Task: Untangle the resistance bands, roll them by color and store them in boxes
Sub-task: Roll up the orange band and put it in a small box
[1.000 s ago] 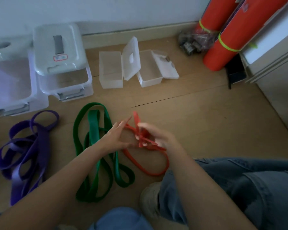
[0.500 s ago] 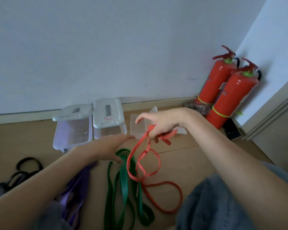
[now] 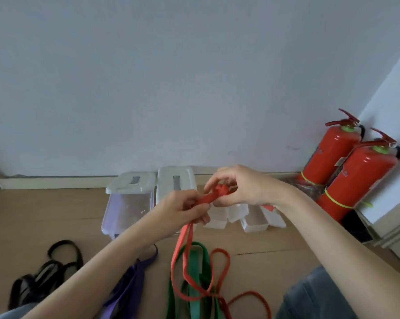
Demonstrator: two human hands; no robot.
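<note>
Both hands hold the red resistance band [image 3: 187, 254] up in front of me. My left hand [image 3: 182, 209] grips the doubled band from the left. My right hand [image 3: 238, 186] pinches its bunched top end. The rest of the red band hangs down in loops to the floor, lying over the green band [image 3: 195, 293]. A purple band [image 3: 130, 284] lies left of the green one, partly behind my left forearm. A black band [image 3: 44, 275] lies at the far left. Two small clear boxes [image 3: 254, 223] stand with their lids open behind my hands.
Two larger lidded clear bins [image 3: 130, 201] stand against the wall at centre left. Two red fire extinguishers [image 3: 353, 178] stand in the right corner. My jeans-clad knee [image 3: 314, 295] is at the lower right. The floor is wood.
My left hand, open half a second ago, now grips the red band beside my right hand. The band has been bunched at its top end. The view tilted up from the floor.
</note>
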